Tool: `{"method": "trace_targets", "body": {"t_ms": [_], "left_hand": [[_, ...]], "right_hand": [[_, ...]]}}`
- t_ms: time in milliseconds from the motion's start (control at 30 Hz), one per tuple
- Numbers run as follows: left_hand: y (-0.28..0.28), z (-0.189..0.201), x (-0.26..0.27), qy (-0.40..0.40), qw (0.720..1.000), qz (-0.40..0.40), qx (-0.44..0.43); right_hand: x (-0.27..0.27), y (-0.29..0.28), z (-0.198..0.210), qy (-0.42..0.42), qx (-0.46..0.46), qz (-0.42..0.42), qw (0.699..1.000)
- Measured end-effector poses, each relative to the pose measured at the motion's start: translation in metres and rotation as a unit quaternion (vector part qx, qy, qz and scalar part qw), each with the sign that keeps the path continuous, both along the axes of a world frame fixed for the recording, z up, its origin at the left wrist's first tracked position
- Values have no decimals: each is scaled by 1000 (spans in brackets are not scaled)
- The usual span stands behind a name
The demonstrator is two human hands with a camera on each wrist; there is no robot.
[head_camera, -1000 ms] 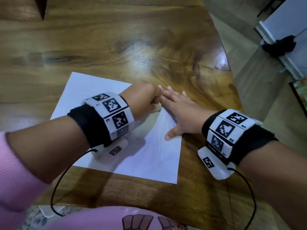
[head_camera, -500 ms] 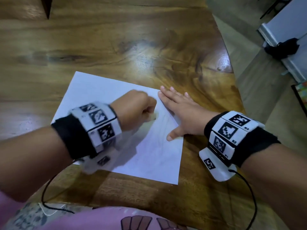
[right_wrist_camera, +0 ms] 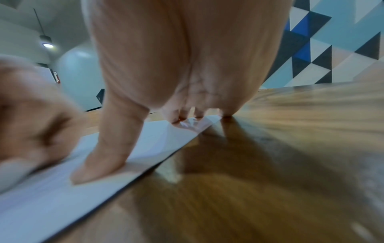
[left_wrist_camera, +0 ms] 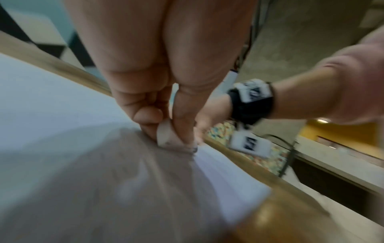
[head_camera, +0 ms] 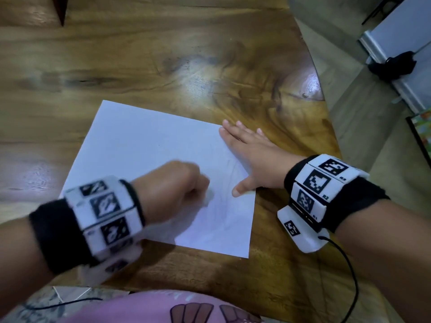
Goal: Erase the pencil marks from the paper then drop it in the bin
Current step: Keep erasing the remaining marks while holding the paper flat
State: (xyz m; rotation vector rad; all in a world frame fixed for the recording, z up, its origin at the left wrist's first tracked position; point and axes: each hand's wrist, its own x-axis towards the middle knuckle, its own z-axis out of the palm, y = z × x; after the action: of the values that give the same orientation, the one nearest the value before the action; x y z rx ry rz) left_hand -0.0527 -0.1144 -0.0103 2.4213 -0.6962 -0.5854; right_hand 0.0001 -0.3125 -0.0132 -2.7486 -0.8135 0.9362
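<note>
A white sheet of paper lies on the wooden table, with faint pencil lines near its right side. My left hand is curled into a fist over the sheet's lower middle and pinches a small white eraser whose tip presses on the paper. The eraser peeks out beside the fist. My right hand lies flat with straight fingers on the sheet's right edge, its thumb on the paper, the fingers reaching past the edge. No bin is in view.
The table's curved right edge drops to a grey floor. A black object lies on the floor by a white panel at the far right. Cables hang from both wrist bands.
My left hand has slid toward me and to the left across the paper with the eraser, away from the right hand's fingertips. The right hand has stayed flat in place.
</note>
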Motion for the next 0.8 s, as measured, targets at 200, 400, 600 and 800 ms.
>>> {"method": "trace_targets", "body": {"t_ms": [200, 400, 600, 800], "left_hand": [[-2, 1, 3, 6, 999, -46, 19], [7, 0, -20, 20, 998, -66, -12], [10, -1, -24, 21, 998, -55, -12], [9, -5, -26, -9, 999, -50, -20]], "right_hand": [[-1, 1, 0, -4, -4, 3, 1000], [0, 0, 1, 3, -2, 2, 1000], [0, 0, 0, 6, 5, -1, 1000], [0, 0, 0, 5, 2, 3, 1000]]}}
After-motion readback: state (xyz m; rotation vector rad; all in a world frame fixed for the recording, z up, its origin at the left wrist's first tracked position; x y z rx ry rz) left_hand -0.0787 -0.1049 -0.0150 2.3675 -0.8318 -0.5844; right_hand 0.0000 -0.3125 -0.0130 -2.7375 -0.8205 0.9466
